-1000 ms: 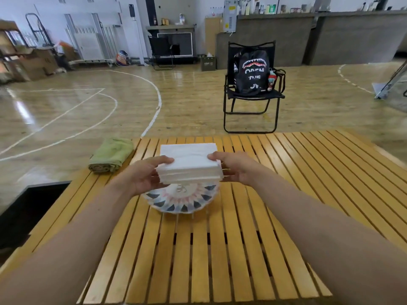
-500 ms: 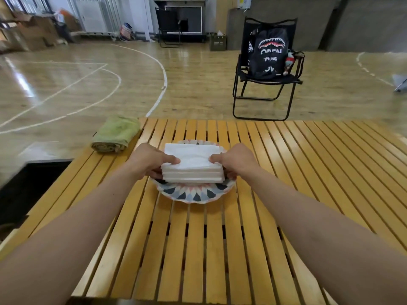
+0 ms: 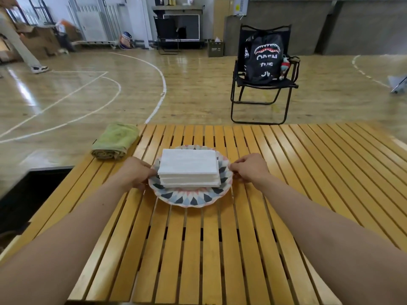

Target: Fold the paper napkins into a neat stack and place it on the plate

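A neat white stack of folded paper napkins (image 3: 189,170) rests on the patterned plate (image 3: 189,200) in the middle of the slatted wooden table. My left hand (image 3: 137,172) is at the plate's left rim, off the stack, with its fingers loosely curled. My right hand (image 3: 248,167) is at the plate's right rim, its fingertips just at the edge and apart from the napkins. Neither hand holds the stack.
A rolled green towel (image 3: 115,140) lies at the table's far left corner. The yellow slatted table (image 3: 209,249) stretches toward me and to the right. Beyond it on the gym floor stands a black folding chair (image 3: 262,84) with a backpack.
The stack came down from above the plate onto it. Both hands let go of it and slid outward to the plate's rims.
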A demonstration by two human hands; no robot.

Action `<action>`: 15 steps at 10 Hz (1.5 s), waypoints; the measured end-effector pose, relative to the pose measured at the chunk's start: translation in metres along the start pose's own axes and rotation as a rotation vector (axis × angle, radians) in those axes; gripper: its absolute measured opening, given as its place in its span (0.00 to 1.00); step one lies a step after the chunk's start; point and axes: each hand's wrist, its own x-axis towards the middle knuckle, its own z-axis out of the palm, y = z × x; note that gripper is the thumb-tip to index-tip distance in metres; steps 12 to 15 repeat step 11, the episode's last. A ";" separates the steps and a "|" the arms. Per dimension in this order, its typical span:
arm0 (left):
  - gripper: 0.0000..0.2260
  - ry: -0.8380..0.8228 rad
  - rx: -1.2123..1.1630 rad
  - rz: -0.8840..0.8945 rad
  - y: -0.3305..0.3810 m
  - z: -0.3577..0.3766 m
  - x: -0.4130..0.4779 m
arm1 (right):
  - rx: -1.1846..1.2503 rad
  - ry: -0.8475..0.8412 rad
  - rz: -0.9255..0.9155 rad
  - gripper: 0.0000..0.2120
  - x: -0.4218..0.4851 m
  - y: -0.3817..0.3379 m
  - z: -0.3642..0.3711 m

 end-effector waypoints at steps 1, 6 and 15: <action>0.12 -0.016 -0.050 0.008 0.007 0.010 -0.004 | -0.013 0.015 -0.005 0.04 0.000 0.004 -0.008; 0.06 -0.292 -0.229 -0.011 0.084 0.106 -0.041 | -0.054 0.160 0.149 0.03 -0.009 0.082 -0.126; 0.08 -0.137 0.083 0.193 0.098 0.114 -0.042 | -0.152 0.203 0.085 0.08 -0.011 0.089 -0.134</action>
